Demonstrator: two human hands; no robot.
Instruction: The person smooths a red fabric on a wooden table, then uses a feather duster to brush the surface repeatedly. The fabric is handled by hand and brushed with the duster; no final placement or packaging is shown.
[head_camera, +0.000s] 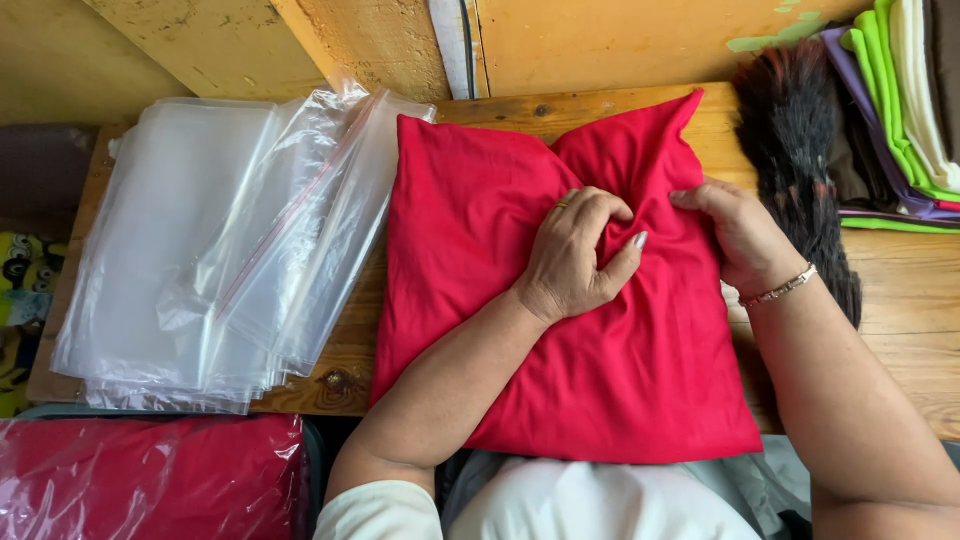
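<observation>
I see a big wooden table. It is pale brown, with lines and dark knots in it. Its left side hides under plastic, and its near edge is cut off by the person's arms.

On the table lies a red cloth. It is soft and smooth, folded into a fat square. Its top edge dips in the middle, so it has two pointy corners. The bottom edge hangs just over the table, close to the person's pale shirt.

Left of the cloth is a heap of clear plastic bags. They are shiny and floppy, fanned out flat. One has a thin pink strip along it. Their edge touches the red cloth.

At the bottom left is a red bundle in crinkly plastic. It is cut off, so I cannot see all of it.

At the top right is a stack of folded cloths in green, purple and cream, cut off by the edge too. Beside it lies a dark bristly brush, fuzzy and black with some red bits.

The left hand is curled and presses down on the middle of the cloth, bunching a fold under its fingers. It has a ring. The right hand pinches the cloth at its right edge. It wears a thin bracelet. Its arm covers part of the brush.
</observation>
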